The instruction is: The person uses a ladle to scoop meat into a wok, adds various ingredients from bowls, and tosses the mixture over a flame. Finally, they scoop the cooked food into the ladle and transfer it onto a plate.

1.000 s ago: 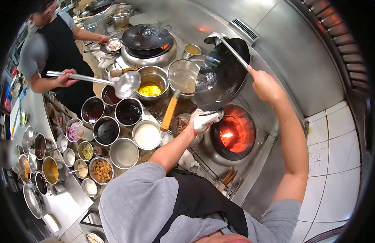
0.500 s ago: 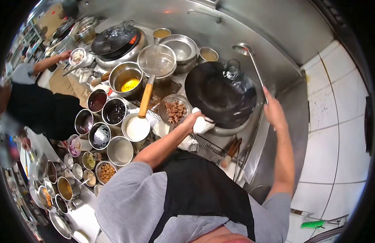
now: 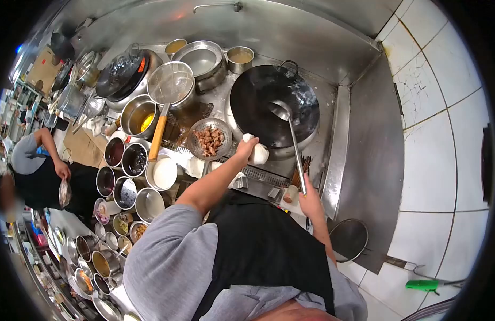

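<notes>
My left hand (image 3: 247, 150) is closed on a bunched white cloth (image 3: 259, 156) at the near left rim of a black wok (image 3: 252, 96). The wok sits on a round metal burner. My right hand (image 3: 310, 202) grips the handle of a long metal ladle (image 3: 296, 147), whose bowl rests low inside the wok. To the left of the cloth, browned meat pieces (image 3: 210, 142) lie in a perforated metal strainer (image 3: 193, 145). Near my right hand, a bamboo brush (image 3: 291, 193) lies at the counter's front edge.
A wire-mesh strainer (image 3: 171, 80) with a wooden handle lies over a pot. Several metal containers stand left, one with white liquid (image 3: 162, 172). A second wok (image 3: 119, 75) is at the back left. A co-worker (image 3: 49, 176) stands at far left. A steel wall (image 3: 365, 160) borders the right.
My right hand has come down and toward me, bringing the ladle from above the far rim into the wok. My left hand keeps the cloth. The co-worker's arm has drawn back with a bowl.
</notes>
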A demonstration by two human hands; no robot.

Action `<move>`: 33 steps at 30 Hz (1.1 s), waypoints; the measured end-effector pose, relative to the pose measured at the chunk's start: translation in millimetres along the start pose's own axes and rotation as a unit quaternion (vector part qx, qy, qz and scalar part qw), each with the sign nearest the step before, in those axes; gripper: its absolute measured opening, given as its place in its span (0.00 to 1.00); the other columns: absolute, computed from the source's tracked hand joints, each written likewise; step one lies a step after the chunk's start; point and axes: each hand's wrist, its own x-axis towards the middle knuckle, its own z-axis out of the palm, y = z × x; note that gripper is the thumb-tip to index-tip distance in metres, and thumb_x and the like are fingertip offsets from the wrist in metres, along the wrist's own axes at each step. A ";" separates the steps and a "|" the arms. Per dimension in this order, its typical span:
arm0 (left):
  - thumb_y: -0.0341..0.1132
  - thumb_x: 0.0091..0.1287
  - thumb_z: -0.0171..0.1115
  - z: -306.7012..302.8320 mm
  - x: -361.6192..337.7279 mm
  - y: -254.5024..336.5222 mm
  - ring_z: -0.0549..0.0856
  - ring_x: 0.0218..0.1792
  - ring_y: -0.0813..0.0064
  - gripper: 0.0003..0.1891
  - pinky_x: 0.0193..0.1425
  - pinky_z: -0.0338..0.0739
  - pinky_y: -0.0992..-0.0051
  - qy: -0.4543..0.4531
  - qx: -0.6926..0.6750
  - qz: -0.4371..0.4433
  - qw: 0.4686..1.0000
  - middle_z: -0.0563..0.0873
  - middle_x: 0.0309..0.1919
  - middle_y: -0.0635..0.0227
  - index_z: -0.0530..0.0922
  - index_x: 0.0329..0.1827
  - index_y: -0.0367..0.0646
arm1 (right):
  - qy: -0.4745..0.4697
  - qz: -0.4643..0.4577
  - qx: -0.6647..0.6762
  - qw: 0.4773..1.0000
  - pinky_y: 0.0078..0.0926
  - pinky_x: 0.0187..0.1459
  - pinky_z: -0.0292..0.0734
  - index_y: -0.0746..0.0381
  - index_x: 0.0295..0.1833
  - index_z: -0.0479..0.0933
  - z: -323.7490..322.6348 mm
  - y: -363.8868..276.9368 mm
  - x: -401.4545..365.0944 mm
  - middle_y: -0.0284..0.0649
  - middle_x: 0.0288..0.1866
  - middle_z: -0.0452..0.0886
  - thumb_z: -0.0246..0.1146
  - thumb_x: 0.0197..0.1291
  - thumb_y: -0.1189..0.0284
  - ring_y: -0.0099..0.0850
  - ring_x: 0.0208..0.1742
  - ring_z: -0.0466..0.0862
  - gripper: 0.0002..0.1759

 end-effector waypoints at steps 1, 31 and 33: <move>0.38 0.62 0.66 -1.3 -8.5 -0.4 0.85 0.35 0.67 0.15 0.40 0.81 0.64 0.004 -0.003 0.001 1.000 0.85 0.35 0.61 0.77 0.47 0.39 | 0.044 -0.028 -0.021 0.998 0.41 0.59 0.72 0.52 0.79 0.53 16.0 21.9 5.5 0.58 0.61 0.75 0.58 0.59 0.77 0.54 0.58 0.78 0.42; 0.46 0.60 0.70 -170.3 -260.2 -80.6 0.85 0.50 0.58 0.28 0.56 0.78 0.64 0.035 0.341 0.139 0.929 0.85 0.48 0.54 0.75 0.59 0.40 | -0.325 -0.031 0.694 0.641 0.11 0.15 0.63 0.61 0.79 0.49 14.1 -77.5 6.1 0.33 0.32 0.62 0.44 0.77 0.71 0.16 0.21 0.62 0.28; 0.45 0.61 0.69 -198.0 -295.7 -73.5 0.85 0.50 0.59 0.27 0.56 0.79 0.65 0.069 0.329 0.139 0.931 0.85 0.48 0.53 0.76 0.59 0.40 | -0.384 -0.017 0.668 0.637 0.13 0.15 0.64 0.59 0.80 0.44 36.3 -115.2 -16.4 0.35 0.35 0.63 0.42 0.77 0.72 0.17 0.22 0.63 0.30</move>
